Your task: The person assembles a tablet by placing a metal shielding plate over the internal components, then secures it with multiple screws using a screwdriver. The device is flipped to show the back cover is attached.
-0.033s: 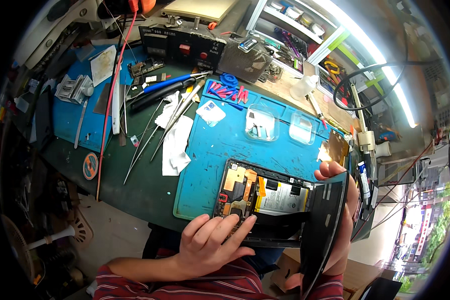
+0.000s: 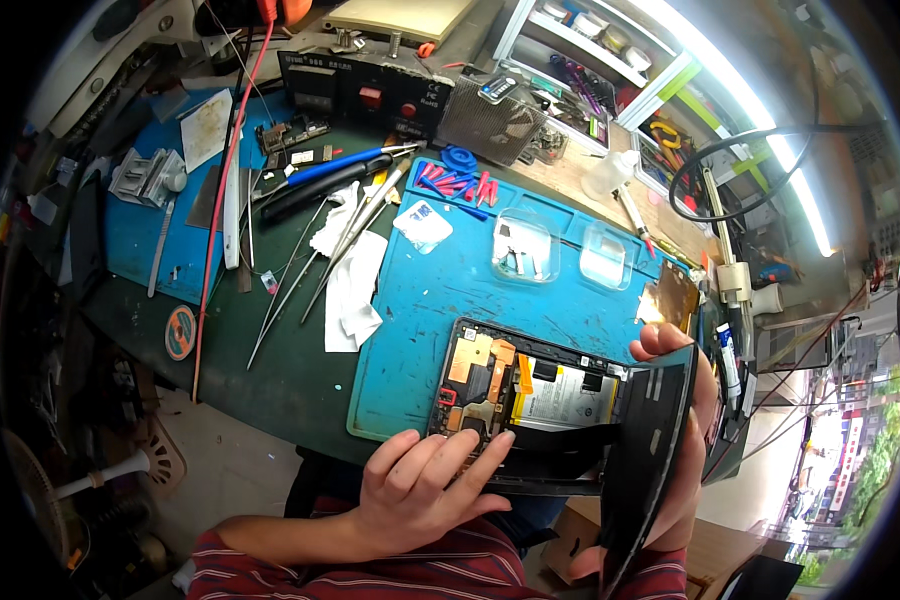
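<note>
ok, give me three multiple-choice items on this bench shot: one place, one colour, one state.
1. Where does the opened tablet lie?
A. on the work mat
B. on the floor
C. on a shelf

2. What colour is the work mat?
A. red
B. blue
C. white

3. What is the state of the tablet's screen panel?
A. fully closed
B. missing
C. lifted open by the right hand

Answers: 1 A, the tablet rests on the mat's near edge under the left hand. 2 B, bare mat shows blue. 3 C, the panel stands tilted up, exposing the insides.
</note>
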Demonstrator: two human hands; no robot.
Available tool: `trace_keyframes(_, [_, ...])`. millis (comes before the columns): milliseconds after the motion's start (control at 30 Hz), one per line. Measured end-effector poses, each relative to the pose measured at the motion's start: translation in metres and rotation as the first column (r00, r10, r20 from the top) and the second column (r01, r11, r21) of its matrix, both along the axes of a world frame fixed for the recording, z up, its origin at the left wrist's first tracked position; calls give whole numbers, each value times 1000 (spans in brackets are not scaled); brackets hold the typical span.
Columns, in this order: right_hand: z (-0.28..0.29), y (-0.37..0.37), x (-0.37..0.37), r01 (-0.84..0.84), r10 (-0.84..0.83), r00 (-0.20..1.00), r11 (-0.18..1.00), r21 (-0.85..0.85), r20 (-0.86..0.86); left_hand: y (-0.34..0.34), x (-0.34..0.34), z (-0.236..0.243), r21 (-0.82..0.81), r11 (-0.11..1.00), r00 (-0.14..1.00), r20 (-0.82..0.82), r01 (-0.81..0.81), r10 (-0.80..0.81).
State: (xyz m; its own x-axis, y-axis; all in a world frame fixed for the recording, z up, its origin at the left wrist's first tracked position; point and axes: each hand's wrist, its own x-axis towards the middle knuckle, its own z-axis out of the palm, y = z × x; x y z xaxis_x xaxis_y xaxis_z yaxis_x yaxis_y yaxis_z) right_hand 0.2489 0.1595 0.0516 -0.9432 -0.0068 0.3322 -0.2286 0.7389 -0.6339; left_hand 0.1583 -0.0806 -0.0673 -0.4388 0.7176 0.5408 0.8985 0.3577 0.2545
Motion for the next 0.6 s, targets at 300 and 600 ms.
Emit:
trace_keyframes(300, [1, -8, -4, 37, -37, 999, 999, 6, 16, 1, 1, -1, -17, 999, 1000, -9, -30, 29])
trace_keyframes(600, [1, -10, 2, 45, -45, 999, 999, 2, 14, 1, 0, 5, -53, 998, 998, 64, 24, -21])
